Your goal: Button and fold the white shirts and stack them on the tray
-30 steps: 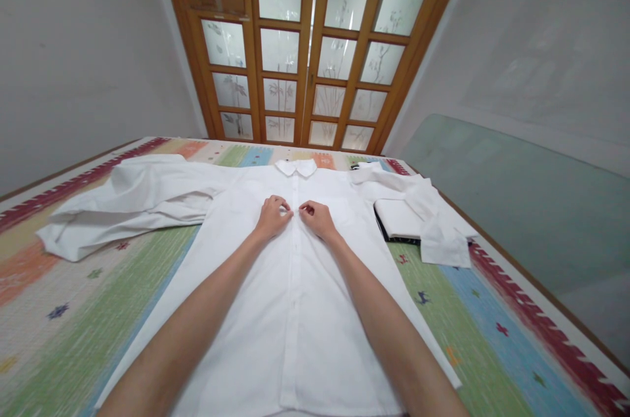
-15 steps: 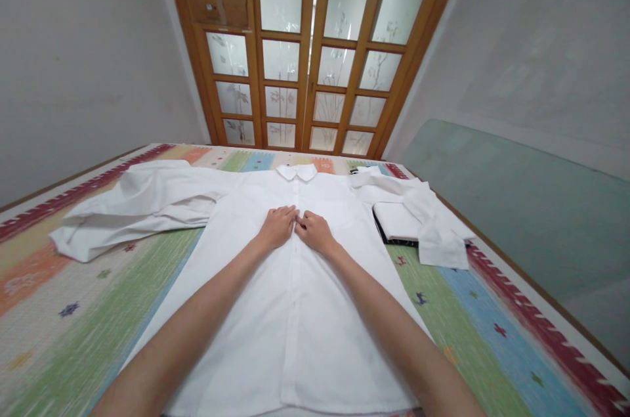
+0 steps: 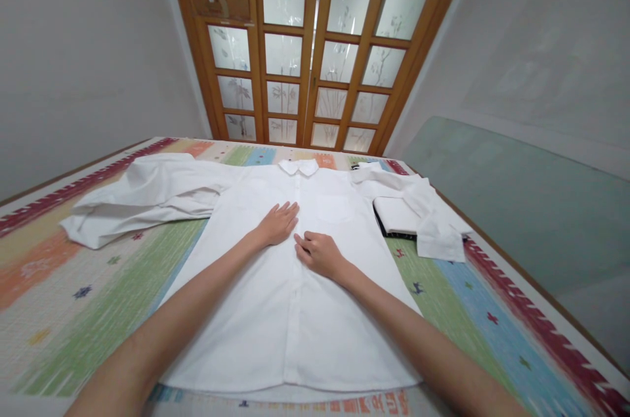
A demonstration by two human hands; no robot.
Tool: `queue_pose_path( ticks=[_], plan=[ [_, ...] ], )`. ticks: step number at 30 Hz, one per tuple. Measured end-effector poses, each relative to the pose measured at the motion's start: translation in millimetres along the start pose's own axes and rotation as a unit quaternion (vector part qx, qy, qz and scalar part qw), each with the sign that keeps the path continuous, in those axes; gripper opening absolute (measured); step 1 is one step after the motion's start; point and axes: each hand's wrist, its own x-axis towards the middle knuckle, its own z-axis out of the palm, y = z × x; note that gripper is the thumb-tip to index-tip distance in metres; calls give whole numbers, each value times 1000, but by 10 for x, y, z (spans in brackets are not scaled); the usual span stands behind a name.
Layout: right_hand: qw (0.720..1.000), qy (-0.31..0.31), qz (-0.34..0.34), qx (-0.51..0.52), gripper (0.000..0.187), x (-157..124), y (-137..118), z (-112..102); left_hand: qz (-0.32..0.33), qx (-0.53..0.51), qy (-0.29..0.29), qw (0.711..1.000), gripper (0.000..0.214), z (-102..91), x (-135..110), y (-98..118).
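Note:
A white long-sleeved shirt (image 3: 236, 331) lies face up and spread flat, its collar (image 3: 298, 167) at the far end. My left hand (image 3: 279, 222) rests on the chest, just left of the front placket (image 3: 292, 345), with its fingers stretched out. Slightly nearer to me, my right hand (image 3: 319, 253) is at the placket, its fingers curled and drawn together. Whether a button or a bit of cloth is between those fingertips, I cannot make out. Both sleeves reach outward, the left one (image 3: 142, 194) loosely rumpled.
A folded white and black cloth bundle (image 3: 396, 217) sits beside the shirt, partly under the right sleeve (image 3: 438, 230). Beneath everything is a striped, patterned cover (image 3: 113, 285). A pale green panel (image 3: 502, 187) leans along the right wall; wooden glazed doors (image 3: 310, 62) stand behind.
My hands were together at the placket and have come apart. The left has flattened its fingers on the shirt; the right has moved down toward me. More of the shirt's hem shows.

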Motion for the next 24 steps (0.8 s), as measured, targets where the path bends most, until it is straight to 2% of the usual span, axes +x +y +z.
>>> queue_pose_path(
  ticks=[7, 10, 14, 18, 21, 24],
  plan=[
    [994, 26, -100, 37, 30, -340, -220, -103, 1, 37, -34, 999, 54, -154, -330, 117],
    [989, 30, -133, 54, 28, -440, -290, -166, -9, 40, -49, 998, 55, -219, -520, 101],
    [984, 35, -159, 70, 28, -519, -346, -222, -76, 47, -56, 994, 61, -298, -745, -98],
    [981, 32, -177, 76, 30, -577, -373, -221, -140, 54, -56, 987, 78, -387, -946, -360],
    [978, 23, -194, 71, 32, -619, -393, -215, -143, 54, -61, 986, 83, -431, -1099, -461],
    [974, 10, -214, 70, 34, -664, -437, -233, -122, 53, -62, 989, 80, -437, -1265, -449]
  ],
)
